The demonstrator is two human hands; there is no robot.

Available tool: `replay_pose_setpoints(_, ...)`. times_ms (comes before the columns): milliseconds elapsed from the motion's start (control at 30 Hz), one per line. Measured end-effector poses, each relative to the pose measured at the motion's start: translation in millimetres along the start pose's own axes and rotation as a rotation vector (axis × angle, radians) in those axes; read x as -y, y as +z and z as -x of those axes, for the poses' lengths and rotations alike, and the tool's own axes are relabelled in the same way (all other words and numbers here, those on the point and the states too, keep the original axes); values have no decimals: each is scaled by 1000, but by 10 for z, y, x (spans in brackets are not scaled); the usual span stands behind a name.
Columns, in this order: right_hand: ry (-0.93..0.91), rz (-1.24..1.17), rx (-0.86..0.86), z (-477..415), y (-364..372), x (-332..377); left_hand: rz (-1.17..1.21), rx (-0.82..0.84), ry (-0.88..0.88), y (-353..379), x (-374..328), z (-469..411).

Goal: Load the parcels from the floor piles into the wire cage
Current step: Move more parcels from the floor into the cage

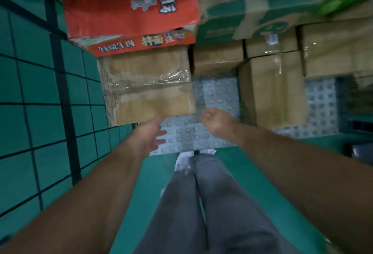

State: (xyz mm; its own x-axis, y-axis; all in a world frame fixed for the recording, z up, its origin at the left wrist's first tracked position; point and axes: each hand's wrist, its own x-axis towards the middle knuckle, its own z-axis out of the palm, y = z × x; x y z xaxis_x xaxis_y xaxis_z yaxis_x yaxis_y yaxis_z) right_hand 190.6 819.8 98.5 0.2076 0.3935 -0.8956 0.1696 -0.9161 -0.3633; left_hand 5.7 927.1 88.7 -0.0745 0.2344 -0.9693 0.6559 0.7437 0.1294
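Cardboard parcel (149,90): taped, inside the wire cage (60,84) on its studded floor (214,92), under a red carton (131,11).
Left hand (150,134): spread wide, empty, by the parcel's near edge.
Right hand (217,121): loosely curled, empty.
Stacked boxes (272,86): crowd the right side.

Support: studded grey plate (187,138) | 11 o'clock: taped brown box (149,92) resting on it | 1 o'clock: upright brown box (276,90)
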Motion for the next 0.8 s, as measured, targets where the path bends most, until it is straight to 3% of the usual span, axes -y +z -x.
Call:
replay_pose_setpoints(100, 97, -157, 27, 506, 25, -422, -201, 129, 67, 291, 225, 522)
replay_pose_setpoints(367, 250, -792, -339, 2137, 250, -1418, -821, 403, 420, 942, 765, 1762)
replay_pose_setpoints(633, 309, -1240, -677, 3448, 1002, -2472, -1267, 491, 633, 1658, 1250, 2576)
replay_pose_setpoints(800, 358, -1534, -876, 4295, 1536, -3150, -1523, 599, 771, 2316, 1976, 3149)
